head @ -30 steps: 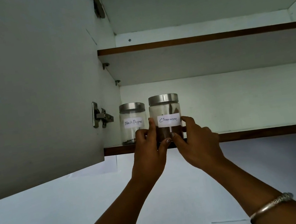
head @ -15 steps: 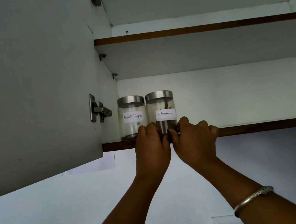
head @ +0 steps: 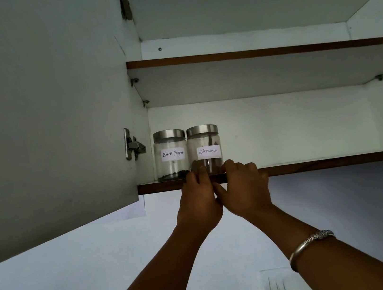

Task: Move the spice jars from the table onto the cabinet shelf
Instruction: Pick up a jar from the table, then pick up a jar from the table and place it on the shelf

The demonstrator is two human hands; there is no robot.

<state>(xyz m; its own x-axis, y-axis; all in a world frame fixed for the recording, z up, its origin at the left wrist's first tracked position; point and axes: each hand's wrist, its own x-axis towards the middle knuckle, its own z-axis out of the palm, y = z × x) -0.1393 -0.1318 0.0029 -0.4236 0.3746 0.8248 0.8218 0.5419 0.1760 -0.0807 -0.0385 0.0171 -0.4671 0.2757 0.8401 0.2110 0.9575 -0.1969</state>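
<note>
2 glass spice jars with metal lids stand side by side, touching or very nearly so, at the left end of the lower cabinet shelf [head: 313, 165], close to its front edge. The left one is the Black Pepper jar [head: 170, 154], with a thin dark layer of peppercorns at its bottom. It stands just beside the cabinet's left wall. The right one is the Cinnamon jar [head: 204, 143], upright on the shelf, with brown contents in its lower part.

Both hands reach up to the base of the Cinnamon jar. The left hand [head: 200, 200] is seen from the back, and its fingers [head: 202, 171] rise over the shelf edge and lie across the front of the jar's base. The right hand [head: 244, 186] sits at the jar's lower right, its fingers curled over the shelf edge and its thumb below the edge, near the left hand. Whether either hand actually clasps the jar or only touches it cannot be told, since the fingertips are hidden.

A silver bangle [head: 309, 244] circles the right wrist. The cabinet door [head: 44, 117] stands open at the left, with a metal hinge [head: 134, 149] near the jars. The upper shelf [head: 271, 52] runs above them. A wall socket [head: 289, 289] shows on the wall at the bottom right.
</note>
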